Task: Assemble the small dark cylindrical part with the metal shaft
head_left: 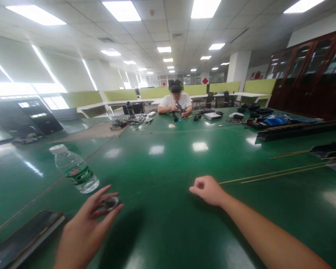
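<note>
My left hand [86, 220] is closed around a small round dark piece with a pale metallic rim [112, 203], held between thumb and fingers above the green table. Just beyond those fingers stands a clear water bottle [75, 170] with a green label and white cap, tilted in the view. My right hand [208, 189] is curled into a loose fist over the tabletop, and nothing shows in it. Thin brass-coloured rods [280, 172] run rightward from beside its wrist; their near end is partly covered by the hand.
A dark flat case or book [28, 239] lies at lower left. Across the green table [168, 168] sits a person [175, 101] in a white top, handling a dark tool. Electronics parts [212, 116] and a blue item [277, 119] lie at the far side. Black channels [302, 130] extend along the right.
</note>
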Action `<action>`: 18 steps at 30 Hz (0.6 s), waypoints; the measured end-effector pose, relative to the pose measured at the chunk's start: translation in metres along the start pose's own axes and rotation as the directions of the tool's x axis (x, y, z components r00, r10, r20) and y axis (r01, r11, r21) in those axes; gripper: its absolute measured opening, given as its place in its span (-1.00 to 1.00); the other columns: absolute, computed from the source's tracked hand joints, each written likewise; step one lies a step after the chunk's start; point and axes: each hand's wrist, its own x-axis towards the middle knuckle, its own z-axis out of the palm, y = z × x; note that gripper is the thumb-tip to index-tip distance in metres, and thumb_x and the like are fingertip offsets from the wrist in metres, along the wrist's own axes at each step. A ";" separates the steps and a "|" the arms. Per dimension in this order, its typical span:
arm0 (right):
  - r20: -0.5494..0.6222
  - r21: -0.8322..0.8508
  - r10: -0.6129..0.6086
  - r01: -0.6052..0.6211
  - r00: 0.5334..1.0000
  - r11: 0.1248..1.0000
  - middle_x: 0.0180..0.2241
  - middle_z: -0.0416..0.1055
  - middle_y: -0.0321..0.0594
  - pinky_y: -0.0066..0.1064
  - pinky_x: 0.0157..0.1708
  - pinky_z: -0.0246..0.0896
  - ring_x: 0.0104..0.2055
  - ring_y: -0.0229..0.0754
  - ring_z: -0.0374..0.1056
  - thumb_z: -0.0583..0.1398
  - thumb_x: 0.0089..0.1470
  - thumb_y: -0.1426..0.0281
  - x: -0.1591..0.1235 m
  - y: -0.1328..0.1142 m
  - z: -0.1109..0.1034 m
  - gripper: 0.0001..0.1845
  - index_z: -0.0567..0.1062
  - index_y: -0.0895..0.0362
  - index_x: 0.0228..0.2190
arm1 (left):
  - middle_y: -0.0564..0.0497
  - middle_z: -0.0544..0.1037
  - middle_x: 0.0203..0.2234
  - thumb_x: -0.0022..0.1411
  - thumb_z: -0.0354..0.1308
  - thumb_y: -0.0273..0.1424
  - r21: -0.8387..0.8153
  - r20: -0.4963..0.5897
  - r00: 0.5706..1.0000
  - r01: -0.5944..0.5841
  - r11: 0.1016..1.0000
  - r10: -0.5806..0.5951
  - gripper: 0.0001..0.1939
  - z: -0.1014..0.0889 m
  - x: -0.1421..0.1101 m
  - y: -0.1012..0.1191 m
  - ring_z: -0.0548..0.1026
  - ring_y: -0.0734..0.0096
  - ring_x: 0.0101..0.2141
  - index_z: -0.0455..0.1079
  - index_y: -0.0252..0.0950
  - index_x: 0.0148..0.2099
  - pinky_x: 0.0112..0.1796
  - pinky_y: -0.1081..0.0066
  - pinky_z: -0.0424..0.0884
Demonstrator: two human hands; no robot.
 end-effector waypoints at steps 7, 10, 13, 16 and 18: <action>0.070 0.197 -0.081 0.065 0.994 0.978 -0.56 0.37 -0.31 -0.51 -0.52 0.08 -0.53 -0.30 0.22 0.28 -0.01 0.30 -0.004 0.000 -0.004 -0.80 0.47 0.19 -0.49 | -0.02 0.61 -0.21 0.07 0.30 -0.46 -0.464 0.237 0.910 -0.202 0.862 0.341 -0.72 0.113 0.043 0.096 0.57 0.28 -0.21 0.51 -0.24 -0.12 -0.10 0.27 0.52; 0.080 0.200 -0.093 0.075 0.992 0.977 -0.56 0.37 -0.33 -0.53 -0.54 0.09 -0.54 -0.32 0.23 0.27 -0.04 0.38 -0.006 -0.001 -0.002 -0.88 0.47 0.18 -0.44 | -0.02 0.59 -0.17 0.04 0.30 -0.58 -0.526 0.229 0.904 -0.198 0.827 0.362 -0.67 0.144 0.035 0.098 0.54 0.27 -0.14 0.50 -0.22 -0.12 -0.07 0.28 0.48; 0.109 0.146 -0.106 0.089 0.988 0.985 -0.58 0.36 -0.36 -0.54 -0.55 0.09 -0.56 -0.33 0.24 0.26 -0.08 0.47 -0.008 -0.003 0.000 -0.92 0.45 0.17 -0.43 | 0.01 0.59 -0.18 0.03 0.31 -0.61 -0.515 0.268 0.886 -0.199 0.833 0.378 -0.65 0.155 0.025 0.092 0.53 0.27 -0.13 0.50 -0.19 -0.12 -0.06 0.27 0.45; 0.142 0.107 -0.124 0.109 0.982 0.988 -0.58 0.36 -0.36 -0.54 -0.55 0.11 -0.56 -0.32 0.26 0.25 -0.08 0.49 -0.012 -0.005 0.001 -0.92 0.44 0.15 -0.44 | 0.03 0.58 -0.21 0.02 0.33 -0.60 -0.517 0.305 0.883 -0.161 0.841 0.357 -0.63 0.156 0.021 0.091 0.53 0.29 -0.15 0.50 -0.17 -0.12 -0.08 0.29 0.44; 0.154 0.094 -0.134 0.120 0.979 0.988 -0.58 0.36 -0.36 -0.54 -0.55 0.11 -0.56 -0.32 0.25 0.25 -0.08 0.49 -0.014 -0.007 0.001 -0.92 0.43 0.15 -0.45 | 0.04 0.58 -0.21 0.03 0.33 -0.60 -0.528 0.316 0.880 -0.147 0.836 0.354 -0.63 0.155 0.021 0.093 0.53 0.30 -0.15 0.50 -0.16 -0.11 -0.09 0.31 0.43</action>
